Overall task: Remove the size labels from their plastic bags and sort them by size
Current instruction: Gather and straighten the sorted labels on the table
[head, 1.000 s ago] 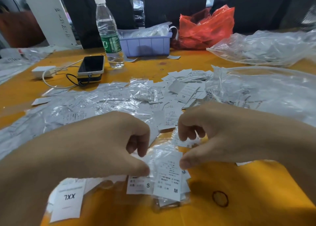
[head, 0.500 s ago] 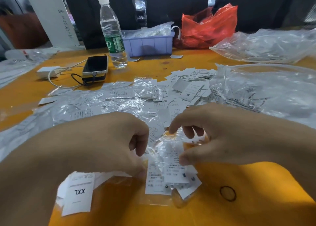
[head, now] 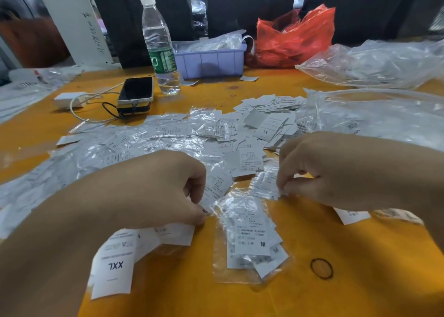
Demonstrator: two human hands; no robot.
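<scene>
The left hand is pinching the top corner of a small clear bag between thumb and forefinger. This bag is lying on the orange desk; it is thin, crinkled and glossy, and is holding a stack of rectangular white M labels. The right hand is pinching a second crumpled bag, just beyond the M bag; one S label inside it is showing at the lower edge.

Left of the M bag, XXL labels are lying in a loose stack, partly covered by the left hand. Beyond the M bag, empty bags and loose labels are covering the desk in a flat heap; most print there is too small to read. A black rubber band is lying right of the M bag. A label at the right wrist is partly hidden.

Far beyond the M bag are standing a water bottle, a phone, a lilac bin and a red bag. Large clear bags are lying at the right, cut off by the frame edge. The background is dark and indistinct.
</scene>
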